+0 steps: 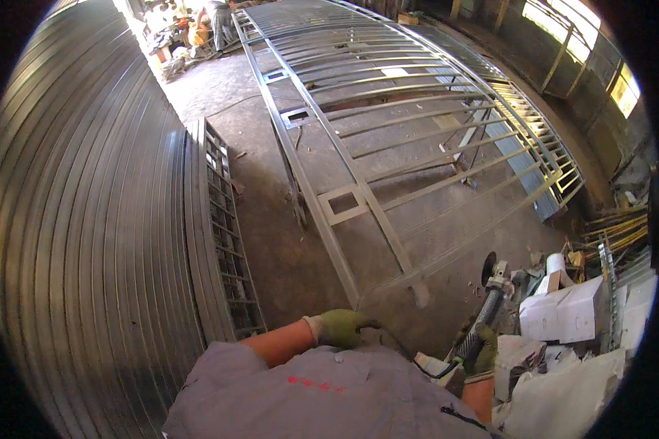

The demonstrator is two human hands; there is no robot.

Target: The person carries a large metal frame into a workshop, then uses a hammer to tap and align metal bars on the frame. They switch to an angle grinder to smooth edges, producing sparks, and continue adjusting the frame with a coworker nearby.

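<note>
My right hand, in a dark green work glove, grips the body of an angle grinder at the lower right. The grinder points up and away from me, its dark disc in the air over the floor. A black power cord loops from the grinder's rear end toward my left hand. That hand, in a green glove, is held in front of my chest with its fingers closed around the cord. Just beyond it lies the near end of a large metal frame with long rails and several crossbars.
Stacked long metal tubes rise at the left, beside a ladder-like frame. White boxes and scraps crowd the right, near yellowish rods. Another person stands at the far end, by a cluttered heap.
</note>
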